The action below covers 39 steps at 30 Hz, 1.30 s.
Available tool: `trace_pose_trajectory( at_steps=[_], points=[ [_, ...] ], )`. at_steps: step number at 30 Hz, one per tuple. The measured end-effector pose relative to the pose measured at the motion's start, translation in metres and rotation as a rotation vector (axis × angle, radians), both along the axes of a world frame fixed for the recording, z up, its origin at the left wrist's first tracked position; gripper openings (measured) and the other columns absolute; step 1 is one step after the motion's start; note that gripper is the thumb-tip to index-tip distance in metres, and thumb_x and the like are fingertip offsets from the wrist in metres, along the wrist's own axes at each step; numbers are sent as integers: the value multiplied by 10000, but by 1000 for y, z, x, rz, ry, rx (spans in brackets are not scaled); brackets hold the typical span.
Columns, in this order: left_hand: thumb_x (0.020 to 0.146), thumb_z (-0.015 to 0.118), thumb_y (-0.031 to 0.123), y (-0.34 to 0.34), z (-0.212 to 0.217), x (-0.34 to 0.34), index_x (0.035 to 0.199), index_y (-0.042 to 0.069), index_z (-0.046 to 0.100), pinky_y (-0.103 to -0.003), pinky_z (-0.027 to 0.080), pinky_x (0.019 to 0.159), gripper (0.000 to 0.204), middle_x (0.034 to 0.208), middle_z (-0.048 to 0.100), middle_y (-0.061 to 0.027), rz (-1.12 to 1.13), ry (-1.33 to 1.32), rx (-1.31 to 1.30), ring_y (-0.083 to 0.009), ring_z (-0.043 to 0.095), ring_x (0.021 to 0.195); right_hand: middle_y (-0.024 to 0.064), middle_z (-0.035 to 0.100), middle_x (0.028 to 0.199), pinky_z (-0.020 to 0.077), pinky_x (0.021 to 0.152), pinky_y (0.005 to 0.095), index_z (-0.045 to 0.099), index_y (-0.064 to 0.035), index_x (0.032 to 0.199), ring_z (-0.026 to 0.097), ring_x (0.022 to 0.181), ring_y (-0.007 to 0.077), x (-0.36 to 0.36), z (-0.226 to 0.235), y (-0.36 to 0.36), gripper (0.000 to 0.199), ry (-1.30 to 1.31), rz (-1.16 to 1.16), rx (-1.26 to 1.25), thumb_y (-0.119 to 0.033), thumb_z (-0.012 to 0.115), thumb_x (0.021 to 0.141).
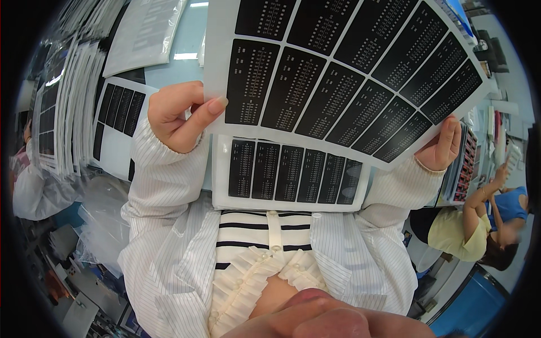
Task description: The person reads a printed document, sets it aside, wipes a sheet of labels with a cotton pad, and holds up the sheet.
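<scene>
A large white sheet printed with rows of black label panels is held up in front of me, tilted and slightly curved. My left hand pinches its lower left corner between thumb and fingers. At the lower right corner my right hand grips the same sheet, its thumb hidden behind the sheet. Below the raised sheet, close to my body, lies a stack of similar sheets with black panels on the top one. The raised sheet covers the far part of that stack.
On the left stand piles of bagged sheets beside another panel sheet. A plastic-wrapped pack lies farther back. Clear plastic bags hang at the table's left side. To the right are a stack of red-and-black sheets and co-workers.
</scene>
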<state>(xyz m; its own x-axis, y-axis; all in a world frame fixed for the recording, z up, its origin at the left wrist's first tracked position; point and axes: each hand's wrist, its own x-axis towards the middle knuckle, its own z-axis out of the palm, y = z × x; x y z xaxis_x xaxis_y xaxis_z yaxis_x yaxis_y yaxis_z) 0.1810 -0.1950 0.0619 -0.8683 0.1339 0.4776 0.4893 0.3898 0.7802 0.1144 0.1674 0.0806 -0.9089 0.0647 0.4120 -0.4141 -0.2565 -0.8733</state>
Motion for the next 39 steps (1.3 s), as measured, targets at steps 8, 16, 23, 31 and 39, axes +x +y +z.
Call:
trace_pose_trajectory(
  at_steps=[8, 16, 23, 31, 39],
  points=[
    [745, 592, 86, -2, -4, -1, 656, -28, 570, -212, 302, 387, 147, 516, 513, -69, -4, 12, -18, -115, 430, 410, 89, 606, 883, 452, 694, 215, 572, 7, 928, 567, 762, 128, 0, -3, 1, 186, 14, -31, -37, -123, 465, 850],
    [744, 590, 74, 0, -2, -2, 675, -33, 573, -215, 310, 394, 129, 532, 520, -75, -16, 8, 16, -115, 431, 416, 90, 607, 879, 453, 689, 212, 575, 4, 924, 568, 756, 131, 1, -2, 0, 183, -8, -50, -21, -121, 464, 850],
    [746, 585, 69, -1, -4, -2, 679, -36, 574, -218, 310, 395, 125, 530, 518, -76, -15, -6, -8, -114, 431, 419, 86, 607, 879, 446, 701, 215, 576, 3, 926, 562, 768, 125, 1, 1, -1, 187, -9, 34, 13, -124, 459, 853],
    [756, 573, 66, 1, -3, -3, 688, -42, 573, -214, 330, 410, 128, 558, 544, -83, -20, -17, 9, -116, 452, 431, 90, 606, 882, 445, 706, 217, 576, 5, 928, 561, 773, 128, 2, -2, 2, 192, -27, 2, -5, -124, 453, 855],
    [764, 563, 54, 0, -1, -1, 697, -46, 571, -203, 334, 423, 121, 572, 553, -87, -13, -19, -1, -108, 463, 446, 105, 603, 911, 447, 721, 223, 573, 11, 945, 570, 801, 146, 0, -5, 6, 204, -7, 17, 15, -127, 451, 856]
  ],
)
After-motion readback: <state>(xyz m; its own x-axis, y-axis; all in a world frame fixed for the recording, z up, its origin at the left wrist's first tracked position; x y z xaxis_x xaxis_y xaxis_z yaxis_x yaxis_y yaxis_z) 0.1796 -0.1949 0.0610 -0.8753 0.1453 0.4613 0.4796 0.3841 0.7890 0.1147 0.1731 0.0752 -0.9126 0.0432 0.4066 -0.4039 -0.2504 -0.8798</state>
